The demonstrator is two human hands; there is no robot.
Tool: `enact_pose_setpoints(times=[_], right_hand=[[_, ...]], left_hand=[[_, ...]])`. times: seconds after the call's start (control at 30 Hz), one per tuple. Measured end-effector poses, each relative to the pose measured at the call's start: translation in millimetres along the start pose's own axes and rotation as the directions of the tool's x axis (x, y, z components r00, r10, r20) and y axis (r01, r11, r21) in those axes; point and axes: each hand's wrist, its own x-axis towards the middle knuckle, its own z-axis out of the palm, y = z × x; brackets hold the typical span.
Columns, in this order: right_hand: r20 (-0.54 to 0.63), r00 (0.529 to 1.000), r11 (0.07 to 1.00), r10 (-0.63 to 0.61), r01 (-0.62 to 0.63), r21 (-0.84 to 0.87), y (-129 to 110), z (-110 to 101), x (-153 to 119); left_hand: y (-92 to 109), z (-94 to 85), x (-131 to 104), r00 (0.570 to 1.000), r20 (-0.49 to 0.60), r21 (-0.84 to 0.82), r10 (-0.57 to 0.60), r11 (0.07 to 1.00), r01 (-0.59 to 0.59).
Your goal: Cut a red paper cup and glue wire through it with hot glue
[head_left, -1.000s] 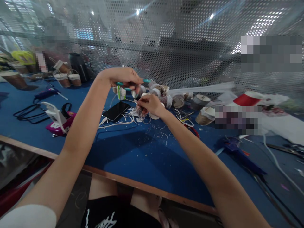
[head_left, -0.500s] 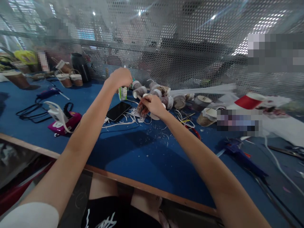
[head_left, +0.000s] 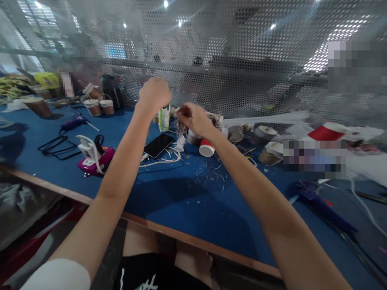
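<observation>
My left hand (head_left: 155, 96) is raised near a green-and-white carton (head_left: 163, 120). It is closed, and its fingertips and anything between them are hidden behind its back. My right hand (head_left: 195, 119) is at the same height, a little to the right, its thumb and fingers pinched at some crinkled clear plastic (head_left: 181, 127) hanging below them. Whether the left hand also grips this plastic cannot be made out. Under my right wrist a red-and-white paper cup (head_left: 207, 149) lies on its side. Brown-and-white cups (head_left: 215, 118) lie behind, partly covered by the hand.
A phone (head_left: 159, 145) and white cables (head_left: 163, 163) lie on the blue table (head_left: 193, 209). A purple power adapter (head_left: 96, 160) sits left, a glue gun (head_left: 323, 207) right, another glue gun (head_left: 74, 124) far left. Cups (head_left: 92, 108) and a dark bottle (head_left: 111, 92) stand behind. Perforated metal mesh (head_left: 242, 72) backs the table.
Both hands have risen slightly. The red-and-white cup now shows under my right wrist, where several brown-and-white cups and a reddish thing were visible before. The view has shifted a little.
</observation>
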Motion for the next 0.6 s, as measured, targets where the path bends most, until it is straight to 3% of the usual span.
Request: enact_pose_setpoints(times=[0.1, 0.23, 0.33, 0.4, 0.43, 0.5, 0.6], right_hand=[[0.063, 0.994, 0.989, 0.086, -0.093, 0.115, -1.4, 5.0, 21.1], [0.201, 0.968, 0.989, 0.149, -0.144, -0.039, -2.3, 4.4, 30.5], [0.008, 0.990, 0.956, 0.139, -0.132, -0.263, -2.7, -4.4, 24.6], [-0.146, 0.987, 0.927, 0.072, -0.120, -0.356, -1.7, -12.3, 14.4], [-0.192, 0.981, 0.930, 0.039, -0.106, -0.351, -0.9, -16.3, 7.3], [-0.223, 0.975, 0.961, 0.003, -0.065, -0.268, 0.8, -23.4, -10.5], [-0.137, 0.974, 0.981, 0.182, -0.169, 0.097, 0.4, -32.5, -43.3]], left_hand=[[-15.0, -1.4, 10.4, 0.998, -0.046, -0.096, 0.030, 0.995, -0.034], [-30.4, 2.0, 23.0, 0.993, 0.000, -0.218, 0.119, 0.969, -0.116], [-19.8, 4.2, 16.7, 0.989, 0.044, -0.150, 0.141, 0.980, -0.133], [-4.8, 5.4, 7.0, 0.964, 0.155, -0.104, 0.218, 0.974, -0.204], [3.2, 6.1, 1.9, 0.929, 0.234, -0.119, 0.285, 0.957, -0.264], [17.6, 8.5, -7.2, 0.818, 0.432, -0.214, 0.380, 0.924, -0.317], [33.5, 14.7, -18.5, 0.671, 0.555, -0.411, 0.491, 0.864, -0.292]])
